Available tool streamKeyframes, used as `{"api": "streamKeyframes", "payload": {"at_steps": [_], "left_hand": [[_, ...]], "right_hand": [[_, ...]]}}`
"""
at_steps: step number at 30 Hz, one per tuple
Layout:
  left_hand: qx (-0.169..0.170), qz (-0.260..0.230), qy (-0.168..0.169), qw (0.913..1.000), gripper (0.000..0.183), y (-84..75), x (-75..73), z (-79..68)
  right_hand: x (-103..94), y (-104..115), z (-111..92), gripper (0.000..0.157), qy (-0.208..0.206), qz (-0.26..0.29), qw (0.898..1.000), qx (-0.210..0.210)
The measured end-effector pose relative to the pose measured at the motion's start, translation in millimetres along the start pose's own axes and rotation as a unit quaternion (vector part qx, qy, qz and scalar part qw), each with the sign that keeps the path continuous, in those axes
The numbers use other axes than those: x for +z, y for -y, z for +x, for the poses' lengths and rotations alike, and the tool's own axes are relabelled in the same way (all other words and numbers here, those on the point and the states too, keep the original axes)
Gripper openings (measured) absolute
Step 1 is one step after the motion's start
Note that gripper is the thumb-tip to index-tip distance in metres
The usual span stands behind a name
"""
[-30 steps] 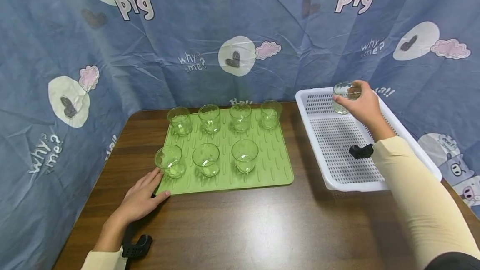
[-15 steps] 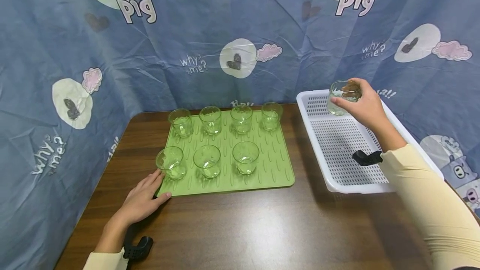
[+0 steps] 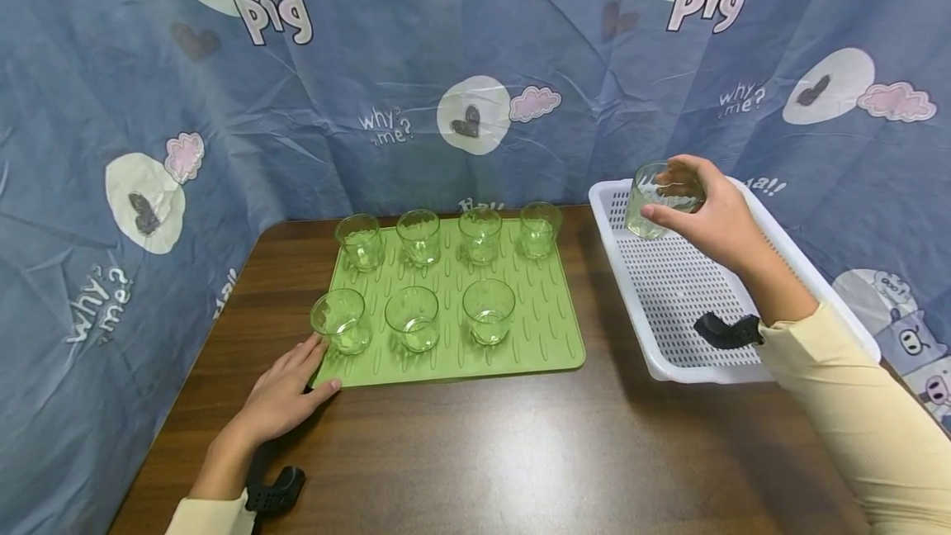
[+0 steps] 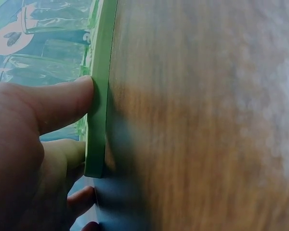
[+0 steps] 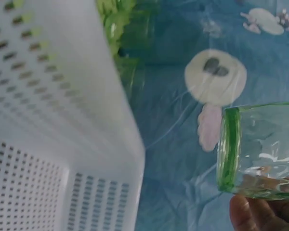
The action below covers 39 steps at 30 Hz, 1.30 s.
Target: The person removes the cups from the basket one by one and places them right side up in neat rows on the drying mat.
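Observation:
My right hand grips a clear drinking glass by its side, thumb toward me and fingers round the far side, above the back of the white basket. In the right wrist view the thick green-tinted base of this glass shows, with fingertips below it. My left hand rests with fingers extended at the near left corner of the green mat. The left wrist view has its thumb touching the mat edge. Nearest to that hand on the mat stands an upright glass.
More glasses stand upright on the mat: a back row of several, including one glass at its right end, and three in front. The perforated white basket stands right of the mat on the wooden table. A blue printed cloth hangs behind.
My right hand has moved left with the glass, from the back middle of the basket toward its back left corner. The left hand stays on the mat corner.

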<state>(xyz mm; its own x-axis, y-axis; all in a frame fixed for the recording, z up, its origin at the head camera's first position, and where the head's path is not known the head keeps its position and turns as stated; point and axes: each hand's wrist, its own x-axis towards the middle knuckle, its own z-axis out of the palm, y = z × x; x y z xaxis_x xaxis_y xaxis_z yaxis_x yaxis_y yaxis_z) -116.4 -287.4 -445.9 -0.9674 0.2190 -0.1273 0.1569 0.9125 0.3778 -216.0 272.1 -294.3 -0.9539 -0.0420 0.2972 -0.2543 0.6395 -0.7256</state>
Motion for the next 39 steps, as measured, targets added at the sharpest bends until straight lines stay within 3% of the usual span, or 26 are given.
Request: {"api": "streamKeyframes", "payload": {"at_steps": [13,24,31,39], "left_hand": [[0.002,0.002,-0.001,1.0,0.077,-2.0,-2.0,0.8],[0.004,0.002,0.002,1.0,0.077,-2.0,-1.8,0.9],[0.0,-0.004,0.006,1.0,0.078,-1.5,-0.2,0.7],[-0.002,-0.008,0.005,1.0,0.078,-0.8,1.2,-0.2]], "right_hand": [[19.5,39.4,-19.2,0.067,0.02,0.052,0.998,-0.003],[50.1,35.5,-20.0,0.07,0.039,0.106,0.994,0.014],[67.0,37.5,-24.6,0.072,0.066,0.157,0.985,0.022],[84.6,37.1,-33.4,0.073,0.072,0.13,0.989,0.02]]}}
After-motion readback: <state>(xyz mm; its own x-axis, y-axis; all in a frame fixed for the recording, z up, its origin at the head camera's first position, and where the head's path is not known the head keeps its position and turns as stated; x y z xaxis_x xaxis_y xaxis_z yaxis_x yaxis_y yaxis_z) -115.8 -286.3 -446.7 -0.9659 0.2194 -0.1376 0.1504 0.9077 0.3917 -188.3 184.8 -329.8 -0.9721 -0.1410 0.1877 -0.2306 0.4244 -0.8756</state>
